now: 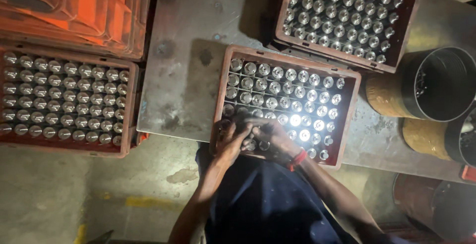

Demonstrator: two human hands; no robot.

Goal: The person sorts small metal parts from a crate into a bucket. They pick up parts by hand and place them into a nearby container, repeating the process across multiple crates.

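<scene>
A red plastic crate sits on the metal table in front of me, filled with rows of several upright shiny metal cylinders. Both my hands rest over its near left corner. My left hand lies on the crate's front edge with fingers curled among the parts. My right hand, with a red band at the wrist, reaches over the near rows, fingers bent down onto the cylinders. What either hand grips is hidden by the fingers and the dim light.
A second crate of cylinders stands to the left under stacked orange crates. A third crate is at the back right. Dark round drums stand at the right. The metal table ends near my body; concrete floor lies below.
</scene>
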